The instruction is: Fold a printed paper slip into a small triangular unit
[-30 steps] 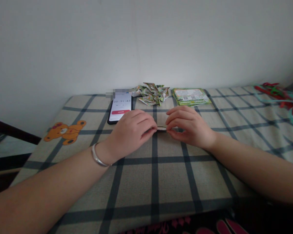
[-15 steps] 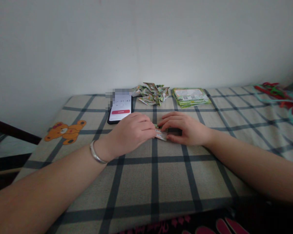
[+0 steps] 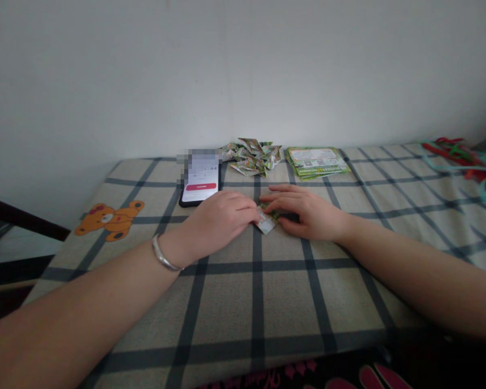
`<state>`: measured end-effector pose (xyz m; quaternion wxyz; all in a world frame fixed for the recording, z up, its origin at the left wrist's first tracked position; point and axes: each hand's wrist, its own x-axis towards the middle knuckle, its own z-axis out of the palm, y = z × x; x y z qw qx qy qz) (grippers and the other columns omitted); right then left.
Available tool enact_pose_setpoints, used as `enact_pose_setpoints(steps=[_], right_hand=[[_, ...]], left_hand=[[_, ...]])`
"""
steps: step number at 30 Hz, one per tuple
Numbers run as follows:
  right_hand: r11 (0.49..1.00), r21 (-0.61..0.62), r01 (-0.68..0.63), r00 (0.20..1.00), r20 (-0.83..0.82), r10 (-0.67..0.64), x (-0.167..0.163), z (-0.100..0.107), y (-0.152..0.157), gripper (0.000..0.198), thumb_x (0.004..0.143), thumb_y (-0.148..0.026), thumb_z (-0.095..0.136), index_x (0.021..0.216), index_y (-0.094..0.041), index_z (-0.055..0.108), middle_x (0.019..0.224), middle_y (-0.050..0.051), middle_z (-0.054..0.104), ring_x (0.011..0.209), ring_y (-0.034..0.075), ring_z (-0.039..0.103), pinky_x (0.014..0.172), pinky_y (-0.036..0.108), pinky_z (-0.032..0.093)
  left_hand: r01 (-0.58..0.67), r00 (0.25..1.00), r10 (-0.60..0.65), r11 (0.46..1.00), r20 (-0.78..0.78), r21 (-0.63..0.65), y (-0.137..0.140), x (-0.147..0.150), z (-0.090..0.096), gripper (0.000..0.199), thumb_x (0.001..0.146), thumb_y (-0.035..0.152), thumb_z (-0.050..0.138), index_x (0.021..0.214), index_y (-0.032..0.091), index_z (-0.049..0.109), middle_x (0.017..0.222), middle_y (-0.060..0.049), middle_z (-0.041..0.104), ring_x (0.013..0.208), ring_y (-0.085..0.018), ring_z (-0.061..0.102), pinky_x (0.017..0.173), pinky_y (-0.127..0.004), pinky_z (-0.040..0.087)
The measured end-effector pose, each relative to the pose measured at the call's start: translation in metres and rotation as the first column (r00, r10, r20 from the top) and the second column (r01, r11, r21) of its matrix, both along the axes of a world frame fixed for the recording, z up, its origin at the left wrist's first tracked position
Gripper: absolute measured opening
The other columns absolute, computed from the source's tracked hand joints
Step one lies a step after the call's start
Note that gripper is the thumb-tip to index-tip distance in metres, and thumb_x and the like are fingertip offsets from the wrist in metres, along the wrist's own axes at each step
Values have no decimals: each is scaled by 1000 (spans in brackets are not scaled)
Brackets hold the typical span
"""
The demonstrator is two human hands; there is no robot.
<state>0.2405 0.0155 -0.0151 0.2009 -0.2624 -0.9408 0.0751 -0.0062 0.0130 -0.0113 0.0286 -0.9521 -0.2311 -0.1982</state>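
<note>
Between my two hands, on the checked tablecloth, is a small folded piece of printed paper, white-grey with green and orange print. My left hand, with a silver bangle at the wrist, has its fingers closed together on the paper's left edge. From the other side, my right hand holds the paper with bent fingers on its top and the thumb near its right edge. Part of the paper is hidden under the fingers.
A phone showing a timer lies behind my left hand. Farther back are a heap of folded paper pieces and a stack of green printed sheets. Red and teal ribbons lie at right, a bear picture at left.
The paper between my hands has turned and now shows a pointed corner toward me. My fingers have shifted slightly on it; the heap and the stack stay put.
</note>
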Motion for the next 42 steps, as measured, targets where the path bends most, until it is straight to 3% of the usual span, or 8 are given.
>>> enact_pose_setpoints(steps=[3, 6, 13, 20, 30, 36, 42], right_hand=[[999, -39, -1, 1000, 11, 2, 0, 0, 0, 31, 82, -15, 57, 113, -19, 63, 137, 6, 57, 140, 26, 37, 113, 48, 37], [999, -42, -23, 1000, 10, 23, 1, 0, 0, 29, 84, -19, 57, 113, -19, 62, 134, 6, 59, 137, 25, 41, 112, 47, 38], [991, 127, 47, 998, 37, -52, -3, 2, -1, 29, 86, -31, 61, 111, -18, 64, 113, 9, 66, 112, 27, 53, 102, 45, 43], [982, 174, 65, 995, 65, -78, -3, 4, -3, 48, 84, -57, 61, 107, -15, 69, 100, 10, 68, 98, 26, 54, 90, 41, 45], [959, 280, 33, 982, 170, -83, 2, 6, -2, 26, 93, -34, 55, 108, -20, 70, 102, 7, 70, 101, 24, 56, 85, 36, 44], [919, 394, -20, 966, 243, -83, 0, 12, -5, 25, 96, -30, 48, 100, -22, 71, 94, 3, 72, 95, 22, 58, 83, 36, 41], [913, 407, -9, 973, 216, -87, -5, 11, -6, 24, 94, -25, 49, 94, -22, 72, 88, 3, 72, 88, 20, 58, 84, 36, 40]], left_hand=[[-41, 999, 41, 999, 2, 35, 1, -1, -1, 18, 88, 12, 56, 93, 21, 71, 96, -3, 70, 91, -19, 62, 83, -34, 49], [-87, 996, 87, 996, 3, 15, 3, -3, -2, 16, 87, 12, 58, 92, 21, 71, 93, -2, 68, 88, -18, 61, 78, -32, 48], [-69, 997, 69, 997, -22, 18, -1, -2, 0, 13, 89, 21, 56, 92, 18, 68, 95, -5, 67, 91, -20, 60, 81, -34, 48], [-86, 995, 90, 993, -51, 78, -2, 0, 0, 17, 89, 32, 61, 94, 17, 69, 96, -4, 70, 92, -22, 62, 83, -37, 50], [-85, 990, 100, 986, -101, 145, -1, -1, 5, 19, 90, 31, 60, 87, 16, 71, 85, -5, 72, 86, -22, 66, 80, -37, 51], [-80, 990, 98, 982, -100, 168, -1, 0, 2, 18, 90, 27, 58, 86, 15, 70, 84, -5, 71, 84, -22, 65, 78, -36, 51], [-89, 991, 105, 982, -86, 167, -1, 2, 2, 19, 91, 22, 53, 81, 15, 68, 80, -5, 68, 80, -20, 63, 77, -35, 49]])
